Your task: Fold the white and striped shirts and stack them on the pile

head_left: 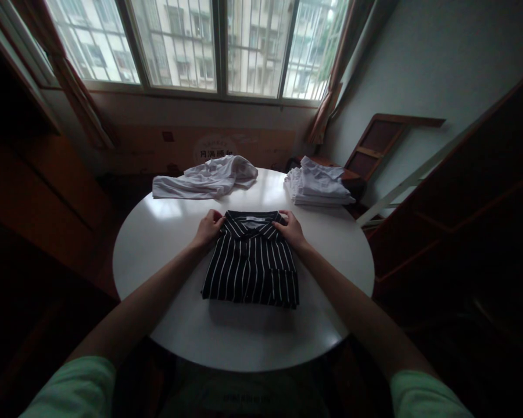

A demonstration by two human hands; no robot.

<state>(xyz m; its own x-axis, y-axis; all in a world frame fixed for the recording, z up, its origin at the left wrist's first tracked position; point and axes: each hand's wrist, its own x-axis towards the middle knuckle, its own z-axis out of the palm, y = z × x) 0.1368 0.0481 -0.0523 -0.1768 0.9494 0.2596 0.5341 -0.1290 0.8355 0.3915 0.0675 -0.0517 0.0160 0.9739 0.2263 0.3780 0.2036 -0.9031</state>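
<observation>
A black shirt with white stripes (248,267) lies folded into a neat rectangle on the round white table (157,249), its collar at the far end. At the collar's left corner, my left hand (210,227) pinches the fabric between thumb and fingers. My right hand (291,229) grips the opposite corner of the collar in the same way. The shirt's chest pocket shows at its lower right.
A loosely crumpled white garment (209,179) lies at the table's far left edge. Folded white clothes (318,184) form a stack at the far right. Beyond the table are a cardboard panel (143,148), a barred window and a wooden chair (370,148).
</observation>
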